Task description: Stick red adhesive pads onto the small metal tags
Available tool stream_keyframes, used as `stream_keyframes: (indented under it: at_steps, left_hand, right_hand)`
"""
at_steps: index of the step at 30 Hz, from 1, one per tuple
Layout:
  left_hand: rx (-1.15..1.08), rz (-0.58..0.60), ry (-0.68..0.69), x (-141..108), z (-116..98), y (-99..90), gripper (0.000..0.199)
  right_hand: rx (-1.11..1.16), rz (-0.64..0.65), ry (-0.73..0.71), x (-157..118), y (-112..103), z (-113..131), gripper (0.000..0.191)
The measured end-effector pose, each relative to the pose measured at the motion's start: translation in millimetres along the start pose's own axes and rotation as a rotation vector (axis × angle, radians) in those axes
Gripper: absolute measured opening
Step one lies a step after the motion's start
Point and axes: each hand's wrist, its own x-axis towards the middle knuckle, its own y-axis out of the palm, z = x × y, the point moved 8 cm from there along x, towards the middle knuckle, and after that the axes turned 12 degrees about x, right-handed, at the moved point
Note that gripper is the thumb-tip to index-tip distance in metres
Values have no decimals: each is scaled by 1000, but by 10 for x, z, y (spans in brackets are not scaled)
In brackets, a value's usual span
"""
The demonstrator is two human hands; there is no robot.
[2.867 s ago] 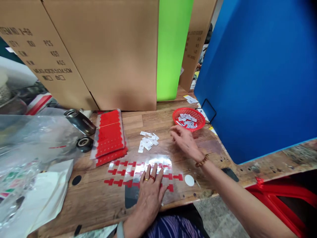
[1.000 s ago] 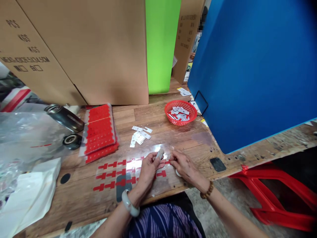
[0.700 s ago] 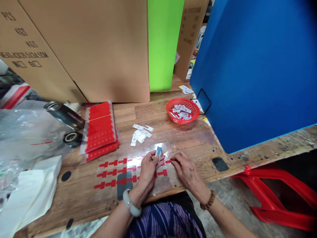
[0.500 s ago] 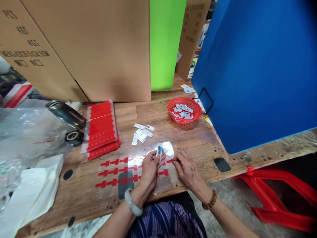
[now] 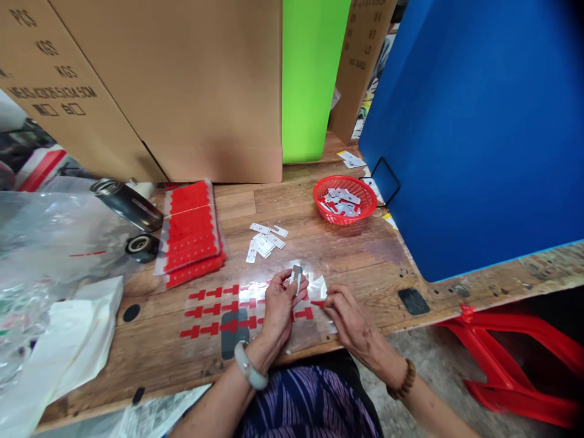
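Note:
My left hand (image 5: 279,304) is closed on a small metallic plate (image 5: 296,275), pinched under the thumb and tilted upward. Beside it, my right hand (image 5: 350,316) pinches the end of a red T-shaped sticker (image 5: 318,302) at the right edge of a clear sheet. That clear backing sheet (image 5: 298,340) lies flat under my left hand, and rows of red T-shaped stickers (image 5: 212,311) run across it. Part of the sheet is hidden by my left hand and wrist. A small pile of white-silver plates (image 5: 264,241) lies just beyond the sheet.
A red basket (image 5: 345,199) holds similar plates and red pieces. Stacked red sticker sheets (image 5: 191,228), a dark flask (image 5: 128,204) and its lid (image 5: 142,247) stand on the left. Cardboard (image 5: 205,91), a green panel (image 5: 308,79) and a blue board (image 5: 479,140) rise behind the table.
My right hand has drawn slightly to the right and down, and the red sticker at its fingertips appears partly lifted. My left hand keeps hold of the plate. The whole view has shifted slightly.

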Motion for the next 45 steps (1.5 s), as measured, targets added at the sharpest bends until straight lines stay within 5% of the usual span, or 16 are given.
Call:
stream_keyframes:
  at_steps: [4, 9, 19, 29, 45]
  left_hand:
    - [10, 54, 0, 19, -22, 13, 26]
    - [59, 166, -161, -77, -14, -10, 32]
    - [193, 354, -277, -520, -193, -166, 37]
    - [215, 386, -293, -560, -135, -245, 47]
    - [217, 360, -315, -572, -148, -202, 46]
  right_hand:
    - [120, -38, 64, -44, -161, 62, 13]
    - [290, -129, 239, -22, -269, -13, 7]
    - [459, -69, 222, 282, -10, 178, 6]
    - [527, 3, 263, 246, 221, 231, 5]
    - [474, -7, 231, 230, 191, 230, 9]
